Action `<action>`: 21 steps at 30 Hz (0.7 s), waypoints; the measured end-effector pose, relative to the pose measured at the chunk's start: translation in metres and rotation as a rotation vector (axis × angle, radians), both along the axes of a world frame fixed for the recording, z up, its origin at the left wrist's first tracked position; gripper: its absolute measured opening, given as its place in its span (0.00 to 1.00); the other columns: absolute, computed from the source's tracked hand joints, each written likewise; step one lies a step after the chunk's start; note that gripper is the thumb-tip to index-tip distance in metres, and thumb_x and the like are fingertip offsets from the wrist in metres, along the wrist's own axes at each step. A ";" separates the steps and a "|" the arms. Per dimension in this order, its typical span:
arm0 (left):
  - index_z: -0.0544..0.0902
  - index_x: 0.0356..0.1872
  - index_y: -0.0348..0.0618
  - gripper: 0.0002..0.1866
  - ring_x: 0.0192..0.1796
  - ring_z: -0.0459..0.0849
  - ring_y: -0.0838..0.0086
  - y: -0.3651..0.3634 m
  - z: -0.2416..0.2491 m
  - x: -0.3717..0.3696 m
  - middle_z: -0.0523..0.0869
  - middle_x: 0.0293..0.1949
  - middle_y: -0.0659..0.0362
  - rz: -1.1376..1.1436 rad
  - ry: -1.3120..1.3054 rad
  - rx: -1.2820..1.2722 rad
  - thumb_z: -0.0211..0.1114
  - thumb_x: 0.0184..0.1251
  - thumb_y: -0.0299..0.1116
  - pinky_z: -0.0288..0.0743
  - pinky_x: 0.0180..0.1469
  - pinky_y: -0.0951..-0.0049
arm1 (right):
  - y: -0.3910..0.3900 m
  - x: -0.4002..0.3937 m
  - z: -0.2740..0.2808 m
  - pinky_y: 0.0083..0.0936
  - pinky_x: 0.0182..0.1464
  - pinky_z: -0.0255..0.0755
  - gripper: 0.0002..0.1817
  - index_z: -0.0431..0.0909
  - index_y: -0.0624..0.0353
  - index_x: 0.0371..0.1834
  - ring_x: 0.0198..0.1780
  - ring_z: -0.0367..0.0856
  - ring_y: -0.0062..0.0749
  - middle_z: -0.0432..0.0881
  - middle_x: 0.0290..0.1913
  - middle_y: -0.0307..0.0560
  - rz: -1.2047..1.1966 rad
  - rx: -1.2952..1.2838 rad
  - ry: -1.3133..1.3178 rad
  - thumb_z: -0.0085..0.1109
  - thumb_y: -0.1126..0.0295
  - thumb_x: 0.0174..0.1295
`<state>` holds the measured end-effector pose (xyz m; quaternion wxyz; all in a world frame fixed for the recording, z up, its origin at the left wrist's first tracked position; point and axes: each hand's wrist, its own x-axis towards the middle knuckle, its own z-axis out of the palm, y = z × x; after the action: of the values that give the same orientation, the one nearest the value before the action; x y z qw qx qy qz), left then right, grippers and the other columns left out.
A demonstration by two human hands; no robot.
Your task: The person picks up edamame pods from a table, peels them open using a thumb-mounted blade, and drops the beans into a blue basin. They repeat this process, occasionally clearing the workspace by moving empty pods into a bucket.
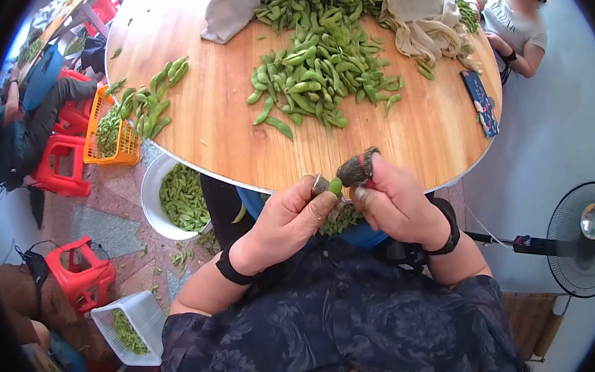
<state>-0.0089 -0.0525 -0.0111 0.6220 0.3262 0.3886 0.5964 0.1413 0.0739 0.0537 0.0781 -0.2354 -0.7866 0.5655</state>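
My left hand pinches a green bean pod between thumb and fingers, over the table's front edge. A metallic cap or ring shows on one of its fingers. Close beside the pod, on the right, is my right hand, its fingers curled and a dark, worn cover with a red band on one finger. Whether it also grips the pod is hidden. Below both hands sits a blue container with green pieces in it. A large heap of pods lies on the round wooden table.
Smaller pods lie at the table's left edge. A white bucket, an orange basket and red stools stand left. A fan is at right. One person sits upper right; others are at left.
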 end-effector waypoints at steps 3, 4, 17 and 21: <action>0.74 0.33 0.40 0.09 0.24 0.70 0.79 0.000 -0.002 0.002 0.71 0.20 0.63 0.104 0.382 0.078 0.56 0.73 0.32 0.65 0.27 0.75 | 0.001 0.002 -0.004 0.39 0.37 0.71 0.07 0.68 0.65 0.41 0.35 0.78 0.54 0.76 0.34 0.57 0.037 -0.099 -0.051 0.48 0.77 0.61; 0.72 0.31 0.39 0.09 0.23 0.71 0.74 0.000 -0.002 0.003 0.71 0.20 0.60 0.145 0.508 0.107 0.58 0.71 0.30 0.66 0.27 0.72 | 0.001 0.003 -0.005 0.39 0.36 0.71 0.07 0.67 0.65 0.41 0.34 0.76 0.55 0.75 0.32 0.57 0.060 -0.099 -0.079 0.47 0.76 0.61; 0.73 0.28 0.39 0.10 0.21 0.71 0.66 -0.003 -0.013 0.009 0.69 0.20 0.57 0.167 0.705 0.254 0.62 0.68 0.31 0.65 0.26 0.69 | -0.007 0.014 -0.036 0.34 0.35 0.69 0.09 0.67 0.62 0.44 0.33 0.75 0.49 0.73 0.32 0.53 0.155 0.263 0.020 0.48 0.79 0.60; 0.78 0.40 0.41 0.11 0.22 0.67 0.82 -0.006 -0.003 -0.001 0.71 0.24 0.68 -0.233 -0.412 -0.162 0.53 0.76 0.38 0.61 0.25 0.81 | -0.012 0.012 -0.036 0.42 0.28 0.69 0.11 0.64 0.64 0.43 0.27 0.74 0.60 0.72 0.25 0.58 0.213 0.340 0.128 0.51 0.78 0.58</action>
<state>-0.0095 -0.0588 -0.0143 0.7767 0.1891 0.2599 0.5416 0.1538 0.0617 0.0175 0.1065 -0.0977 -0.8846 0.4434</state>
